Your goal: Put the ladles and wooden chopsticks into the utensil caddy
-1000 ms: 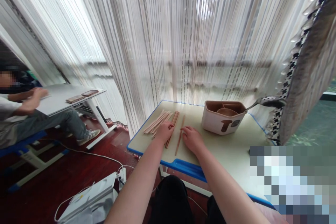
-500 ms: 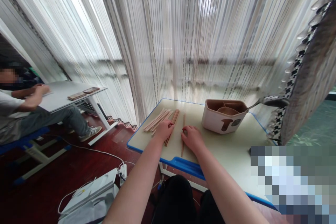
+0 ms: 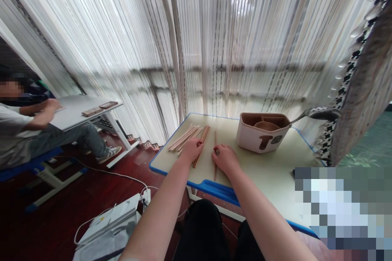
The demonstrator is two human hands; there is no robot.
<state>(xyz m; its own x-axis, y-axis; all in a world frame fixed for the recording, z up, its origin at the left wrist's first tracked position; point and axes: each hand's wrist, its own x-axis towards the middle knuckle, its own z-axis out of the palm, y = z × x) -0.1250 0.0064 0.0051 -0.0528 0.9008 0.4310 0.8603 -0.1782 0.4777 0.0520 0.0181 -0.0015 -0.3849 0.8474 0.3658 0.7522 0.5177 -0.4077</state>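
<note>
On the cream tabletop, my left hand [image 3: 193, 149] lies with curled fingers over several reddish-brown chopsticks [image 3: 206, 131] set side by side. To their left is a loose pile of paler chopsticks [image 3: 180, 140], partly hidden by that hand. My right hand [image 3: 226, 158] is closed on a single brown chopstick [image 3: 215, 169], which lies lengthwise apart from the others; its fingertips are partly hidden. Beyond and to the right of this hand stands a pink-and-brown utensil holder [image 3: 255, 136] with compartments. A metal ladle [image 3: 321, 113] leans out over its right side.
The small table has a blue edge [image 3: 219, 191] and stands against striped curtains [image 3: 202, 49]. At the left, a person [image 3: 18, 126] sits at another white table [image 3: 76, 106]. Cables and a white power strip [image 3: 146, 197] are on the dark red floor. A pixelated patch covers the lower right.
Both hands stay almost in place on the chopsticks. The view shifts slightly, and the curtain folds at centre left have swung to the right. The seated person's hands move a little.
</note>
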